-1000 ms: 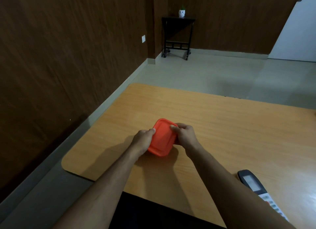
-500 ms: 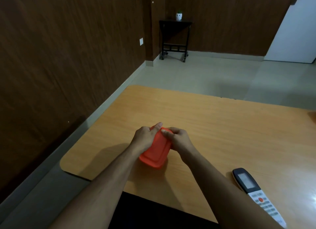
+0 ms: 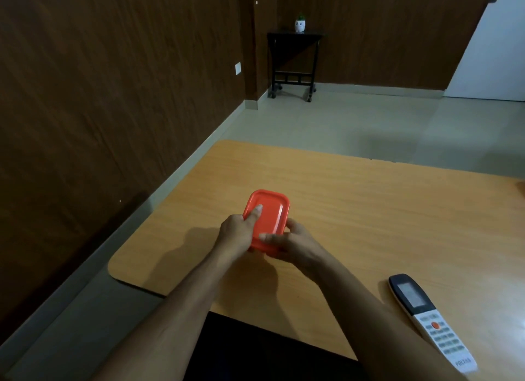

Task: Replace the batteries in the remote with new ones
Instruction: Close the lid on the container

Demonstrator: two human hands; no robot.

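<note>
The left hand (image 3: 237, 233) now lays a finger on the lid of the orange box (image 3: 268, 214), which has turned lengthwise. The right hand (image 3: 292, 242) grips its near corner, likely to open it. The remote (image 3: 426, 315) lies apart on the surface (image 3: 369, 210).

1. Both forearms bare, reaching forward and converging ahead of the body.
2. Left hand (image 3: 237, 233) on the left edge of the box (image 3: 268, 215), thumb stretched straight along the top, other fingers hidden down the side.
3. Right hand (image 3: 295, 245) at the near right corner of the box, thumb laid across the top near edge, fingers wrapped round the right side.
4. Wrists close together, hands not touching.
</note>
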